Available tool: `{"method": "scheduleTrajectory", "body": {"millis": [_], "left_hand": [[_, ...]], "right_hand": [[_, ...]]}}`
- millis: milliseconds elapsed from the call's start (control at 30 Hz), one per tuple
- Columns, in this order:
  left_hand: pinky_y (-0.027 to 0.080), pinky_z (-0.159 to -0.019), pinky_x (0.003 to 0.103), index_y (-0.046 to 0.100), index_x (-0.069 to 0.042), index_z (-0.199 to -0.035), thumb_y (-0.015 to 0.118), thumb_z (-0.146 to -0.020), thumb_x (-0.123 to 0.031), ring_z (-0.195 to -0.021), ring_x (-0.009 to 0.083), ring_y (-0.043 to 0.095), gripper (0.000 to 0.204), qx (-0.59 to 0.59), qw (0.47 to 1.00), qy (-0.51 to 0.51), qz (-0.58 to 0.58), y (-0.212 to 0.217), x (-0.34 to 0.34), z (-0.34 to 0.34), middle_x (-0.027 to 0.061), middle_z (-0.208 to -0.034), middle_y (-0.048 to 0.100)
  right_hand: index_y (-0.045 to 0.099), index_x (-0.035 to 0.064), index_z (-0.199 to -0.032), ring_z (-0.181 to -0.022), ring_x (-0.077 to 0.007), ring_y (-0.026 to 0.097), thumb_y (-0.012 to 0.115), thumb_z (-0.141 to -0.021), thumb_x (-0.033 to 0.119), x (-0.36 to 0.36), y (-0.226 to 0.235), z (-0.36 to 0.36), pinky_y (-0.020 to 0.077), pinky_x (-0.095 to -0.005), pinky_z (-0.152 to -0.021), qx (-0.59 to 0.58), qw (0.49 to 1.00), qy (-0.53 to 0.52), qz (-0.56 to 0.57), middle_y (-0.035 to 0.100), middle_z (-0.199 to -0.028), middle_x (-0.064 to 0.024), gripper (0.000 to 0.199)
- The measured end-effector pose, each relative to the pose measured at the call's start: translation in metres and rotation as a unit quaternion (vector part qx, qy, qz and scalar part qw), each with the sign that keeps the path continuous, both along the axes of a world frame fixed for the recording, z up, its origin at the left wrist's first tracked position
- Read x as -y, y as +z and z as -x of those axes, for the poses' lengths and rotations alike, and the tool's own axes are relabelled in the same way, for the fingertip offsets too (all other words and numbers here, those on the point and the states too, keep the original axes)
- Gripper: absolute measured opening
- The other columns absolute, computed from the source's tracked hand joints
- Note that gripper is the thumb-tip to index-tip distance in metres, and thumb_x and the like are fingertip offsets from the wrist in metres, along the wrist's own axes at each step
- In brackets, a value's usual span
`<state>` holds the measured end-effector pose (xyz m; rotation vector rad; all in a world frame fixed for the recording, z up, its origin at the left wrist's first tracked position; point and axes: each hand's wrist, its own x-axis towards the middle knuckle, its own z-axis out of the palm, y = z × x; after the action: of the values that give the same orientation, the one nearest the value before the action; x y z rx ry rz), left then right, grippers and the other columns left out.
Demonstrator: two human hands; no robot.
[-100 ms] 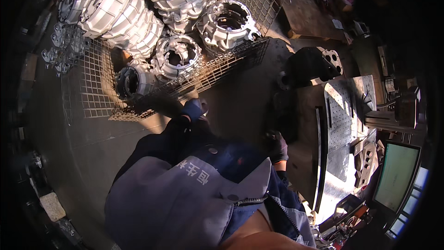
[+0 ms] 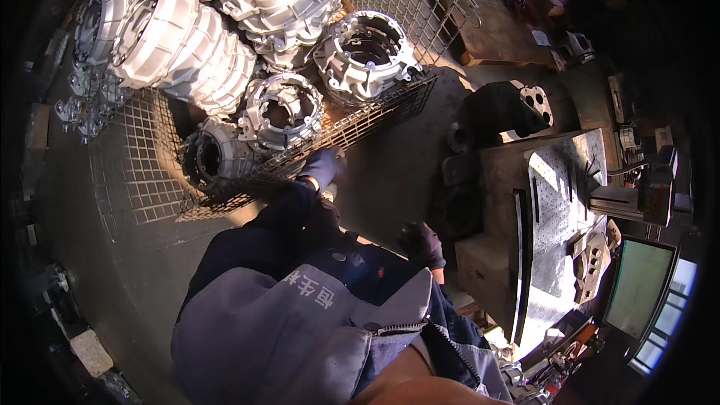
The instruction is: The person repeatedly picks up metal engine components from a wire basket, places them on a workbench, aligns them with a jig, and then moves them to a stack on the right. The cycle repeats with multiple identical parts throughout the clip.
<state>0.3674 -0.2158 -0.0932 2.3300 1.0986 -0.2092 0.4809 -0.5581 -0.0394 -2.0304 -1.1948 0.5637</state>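
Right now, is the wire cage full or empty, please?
Full: the wire cage is piled with silver cast housings, near the left hand.

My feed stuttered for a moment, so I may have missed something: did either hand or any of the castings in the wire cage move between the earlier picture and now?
Nothing visibly changed. The gloved left hand rests at the front edge of the wire mesh cage, the gloved right hand hangs free by the jacket, holding nothing, and the aluminium housings lie as before.
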Motion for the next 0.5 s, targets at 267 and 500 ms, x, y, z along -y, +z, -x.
{"method": "scheduleTrajectory", "body": {"millis": [267,500], "left_hand": [[0.039,-0.098,0.044,0.054,-0.011,-0.124,0.063,-0.077,-0.045,-0.111,0.0247,0.057,0.059,0.017,0.920,-0.243,-0.308,-0.013,-0.157,-0.216,0.0107,-0.120,0.061],[0.046,-0.102,0.040,0.063,-0.008,-0.128,0.076,-0.074,-0.041,-0.118,0.0354,0.060,0.065,-0.076,0.971,-0.225,0.016,-0.028,-0.199,-0.264,0.0204,-0.124,0.064]], "right_hand": [[0.064,0.0089,-0.110,-0.079,-0.0304,0.070,0.064,-0.081,0.013,-0.002,0.004,0.094,0.0574,-0.0392,-0.074,-0.032,0.976,-0.110,0.186,0.071,-0.098,-0.0116,0.029],[0.066,0.0143,-0.109,-0.087,-0.0292,0.070,0.065,-0.082,0.033,0.038,-0.005,0.171,0.0566,-0.0392,-0.076,-0.133,0.871,-0.208,0.424,0.072,-0.103,-0.0074,0.033]]}}
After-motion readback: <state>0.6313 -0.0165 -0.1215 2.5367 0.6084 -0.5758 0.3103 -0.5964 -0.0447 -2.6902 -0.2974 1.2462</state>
